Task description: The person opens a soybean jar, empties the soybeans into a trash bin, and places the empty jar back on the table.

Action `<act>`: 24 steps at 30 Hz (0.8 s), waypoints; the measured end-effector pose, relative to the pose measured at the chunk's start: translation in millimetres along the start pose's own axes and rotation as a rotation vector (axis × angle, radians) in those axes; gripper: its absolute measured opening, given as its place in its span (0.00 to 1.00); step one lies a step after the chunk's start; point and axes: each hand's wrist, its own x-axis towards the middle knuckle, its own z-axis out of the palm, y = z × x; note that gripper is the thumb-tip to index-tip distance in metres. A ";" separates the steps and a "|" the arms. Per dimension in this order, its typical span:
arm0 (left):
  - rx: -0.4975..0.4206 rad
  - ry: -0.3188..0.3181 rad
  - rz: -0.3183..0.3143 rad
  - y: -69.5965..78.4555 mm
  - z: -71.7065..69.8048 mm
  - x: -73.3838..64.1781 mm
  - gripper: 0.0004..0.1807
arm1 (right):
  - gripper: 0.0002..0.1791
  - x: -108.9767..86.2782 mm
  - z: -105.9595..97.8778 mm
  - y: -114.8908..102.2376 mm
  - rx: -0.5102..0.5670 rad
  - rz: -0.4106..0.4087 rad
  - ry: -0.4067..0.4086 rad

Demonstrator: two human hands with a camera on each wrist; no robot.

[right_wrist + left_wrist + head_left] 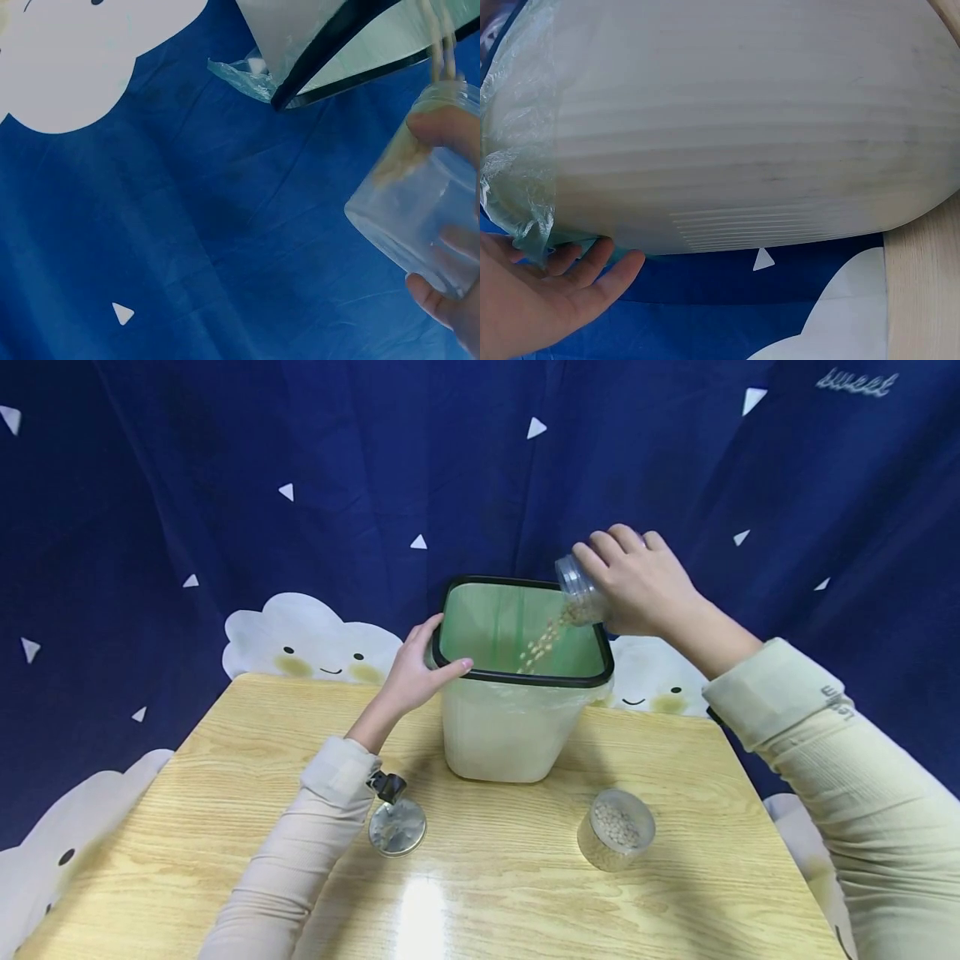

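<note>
A white trash bin [491, 735] with a black rim and a green liner bag [480, 618] inside stands upright on the table. My left hand [420, 668] holds its left rim corner, thumb on the front edge and fingers along the outside; in the left wrist view the fingers [592, 274] lie by the bag's folded-over edge. Above the bin's right side, my right hand [637, 581] grips a clear plastic jar [579, 589], tilted mouth down. Pale beans [543, 643] stream from it into the bin. In the right wrist view the jar [405, 202] looks mostly empty, with beans near its mouth.
A second clear jar [617, 831], filled with pale beans, stands on the wooden table [510, 877] at the front right. A round silvery lid [397, 827] lies near the left forearm. Behind the table hangs a dark blue curtain [360, 460] with white clouds and triangles.
</note>
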 end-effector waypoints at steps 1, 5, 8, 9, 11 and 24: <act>0.000 -0.001 0.000 0.1 -0.1 0.0 0.44 | 0.47 0.8 0.0 -1.0 -0.011 -0.013 0.004; 0.002 -0.005 -0.005 0.9 -0.7 -0.4 0.44 | 0.48 3.2 -0.8 -5.4 -0.047 -0.062 -0.004; 0.002 -0.008 -0.008 1.2 -0.9 -0.5 0.44 | 0.46 4.6 -0.9 -7.7 -0.068 -0.102 -0.006; 0.001 -0.008 -0.008 1.3 -0.9 -0.6 0.44 | 0.45 5.1 -0.9 -8.3 -0.074 -0.114 -0.005; -0.001 -0.007 -0.007 1.5 -0.8 -0.5 0.44 | 0.43 6.2 -1.5 -9.6 -0.084 -0.134 -0.011; -0.009 -0.001 0.007 1.0 -0.4 -0.3 0.44 | 0.41 6.4 -2.8 -11.9 -0.098 -0.185 0.012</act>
